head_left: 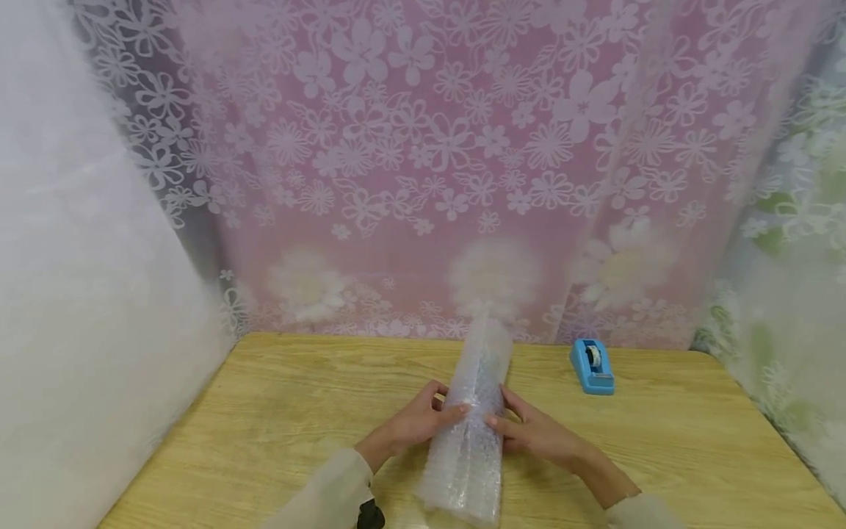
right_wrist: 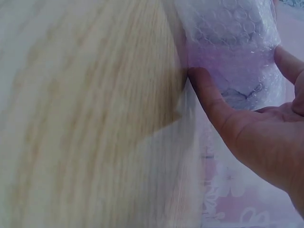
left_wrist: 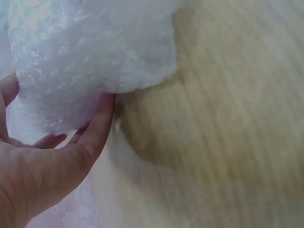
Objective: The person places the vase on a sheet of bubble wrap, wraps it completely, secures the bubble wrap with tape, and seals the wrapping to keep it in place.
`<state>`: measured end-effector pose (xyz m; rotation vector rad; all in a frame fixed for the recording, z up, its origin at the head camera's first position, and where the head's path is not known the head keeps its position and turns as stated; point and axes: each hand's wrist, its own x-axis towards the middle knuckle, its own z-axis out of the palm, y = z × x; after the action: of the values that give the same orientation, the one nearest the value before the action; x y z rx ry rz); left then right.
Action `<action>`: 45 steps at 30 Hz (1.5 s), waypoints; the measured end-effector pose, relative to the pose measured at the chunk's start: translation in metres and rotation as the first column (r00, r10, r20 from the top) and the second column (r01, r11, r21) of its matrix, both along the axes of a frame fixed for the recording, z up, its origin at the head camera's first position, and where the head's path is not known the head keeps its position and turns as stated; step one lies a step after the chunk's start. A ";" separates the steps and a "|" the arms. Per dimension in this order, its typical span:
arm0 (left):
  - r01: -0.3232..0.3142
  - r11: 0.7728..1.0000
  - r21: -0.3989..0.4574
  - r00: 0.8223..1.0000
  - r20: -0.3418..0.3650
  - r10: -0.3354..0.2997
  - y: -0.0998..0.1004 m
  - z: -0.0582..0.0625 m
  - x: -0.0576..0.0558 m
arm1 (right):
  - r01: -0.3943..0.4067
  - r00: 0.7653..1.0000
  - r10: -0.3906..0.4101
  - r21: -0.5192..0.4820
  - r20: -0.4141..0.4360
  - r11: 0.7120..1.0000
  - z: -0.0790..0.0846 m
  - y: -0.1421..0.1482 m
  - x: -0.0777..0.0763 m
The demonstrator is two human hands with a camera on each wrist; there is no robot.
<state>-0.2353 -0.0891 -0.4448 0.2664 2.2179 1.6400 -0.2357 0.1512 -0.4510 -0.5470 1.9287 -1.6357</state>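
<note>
A long bundle of clear bubble wrap (head_left: 472, 448) lies lengthwise on the wooden table, its far end near the pink curtain. Something pale purple shows faintly through the layers in the right wrist view; its kind is hidden. My left hand (head_left: 419, 419) grips the bundle's left side, thumb on top and fingers curling under the wrap (left_wrist: 90, 52). On the opposite side my right hand (head_left: 538, 433) holds it the same way, its thumb close to the left thumb. Also in the right wrist view, the fingers (right_wrist: 213, 102) reach beneath the wrapped edge.
A blue tape dispenser (head_left: 593, 367) with a roll of tape stands at the table's back right. Behind the wooden table (head_left: 277, 411) hangs a pink flowered curtain (head_left: 396, 242). Pale sheets (head_left: 99, 257) close off both sides. Something black (head_left: 370, 514) sits by the left sleeve.
</note>
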 end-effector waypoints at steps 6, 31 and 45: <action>-0.043 0.998 0.041 0.997 -0.062 0.046 0.006 -0.007 0.001 | -0.017 1.000 0.018 0.030 -0.022 0.999 -0.003 0.005 -0.008; -0.182 0.983 0.012 0.973 -0.140 0.182 0.021 -0.012 -0.015 | -0.124 0.992 0.124 -0.009 0.007 0.992 -0.014 0.013 -0.055; -0.230 0.973 -0.017 0.968 -0.105 0.227 0.023 -0.006 -0.023 | -0.139 0.980 0.153 -0.118 0.124 0.983 -0.014 0.009 -0.064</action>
<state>-0.2582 -0.0664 -0.4511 0.0912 2.4248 1.7440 -0.2995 0.1603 -0.4654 -0.5925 1.6716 -1.6463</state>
